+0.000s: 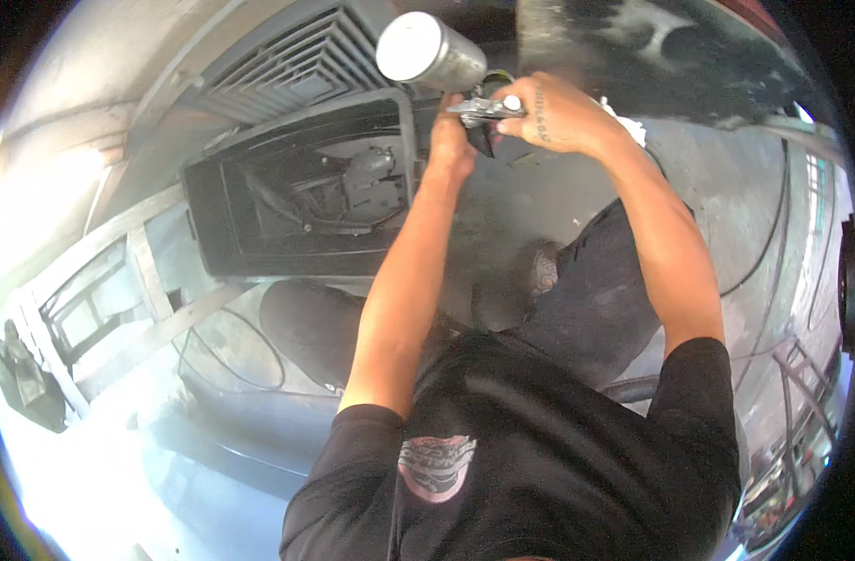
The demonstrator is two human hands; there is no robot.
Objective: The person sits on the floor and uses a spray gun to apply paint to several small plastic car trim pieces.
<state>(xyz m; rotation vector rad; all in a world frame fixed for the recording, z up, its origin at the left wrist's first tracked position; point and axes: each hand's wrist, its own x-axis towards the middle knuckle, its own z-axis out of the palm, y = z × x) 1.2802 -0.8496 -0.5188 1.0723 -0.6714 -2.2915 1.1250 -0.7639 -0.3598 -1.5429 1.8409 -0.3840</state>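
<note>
Both forearms reach up to a metal spray gun (476, 109) with a silver cup (431, 51) on top, near the upper middle. My right hand (563, 117) is closed on the gun, its fingers bent over the metal body. Just left of it, my left hand (451, 140) is closed at the gun's side; what exactly its fingers grip is hidden behind the metal and a dark part beneath. A dark panel (652, 51) with pale overspray patches stands beyond my right hand, a crumpled white cloth (630, 128) by its lower edge.
A black tub (212, 215) holding dark parts sits left of my knees, below a slatted vent (282, 61). A white frame (147, 262) runs along the left. Black hoses (764, 266) trail over the grey floor, and a metal rack (802, 393) stands at the right.
</note>
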